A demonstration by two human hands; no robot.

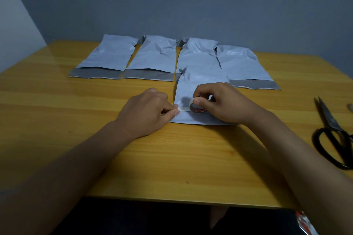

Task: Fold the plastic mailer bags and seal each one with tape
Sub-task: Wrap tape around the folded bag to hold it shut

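Note:
A white plastic mailer bag (193, 86) lies folded on the wooden table (76, 101) just in front of me. My right hand (223, 103) holds a small roll of tape (196, 106) upright on the bag's folded lower part. My left hand (149, 112) pinches the loose end of the tape strip (182, 109) and presses it at the bag's left edge. The strip runs flat from the roll to my left fingers. Further back lie several more white mailer bags (154, 57) in a row, their grey flaps open toward me.
Black scissors (332, 131) lie at the table's right edge, blades pointing away. A small object (350, 108) sits at the frame's far right, cut off. A grey wall (191, 2) stands behind the table. The table's front edge (172, 199) is close to my body.

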